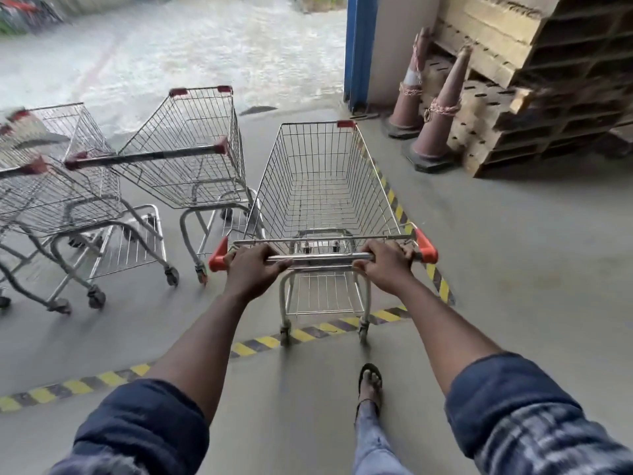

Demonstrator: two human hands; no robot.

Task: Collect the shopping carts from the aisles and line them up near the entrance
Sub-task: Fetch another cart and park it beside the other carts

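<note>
The shopping cart (322,180) stood straight ahead of the person. Both hands gripped its handle bar (322,258): the left hand (255,269) was curled round it near the left red end cap, the right hand (387,265) near the right one. Close on its left stood a second cart (195,149), with more carts (58,186) beyond it in a row. Two traffic cones (436,111) and stacked pallets (548,97) stood well apart on the right. The held cart's rear wheels sat on yellow-and-black floor tape (301,332). Its basket was silver wire with a red corner cap.
</note>
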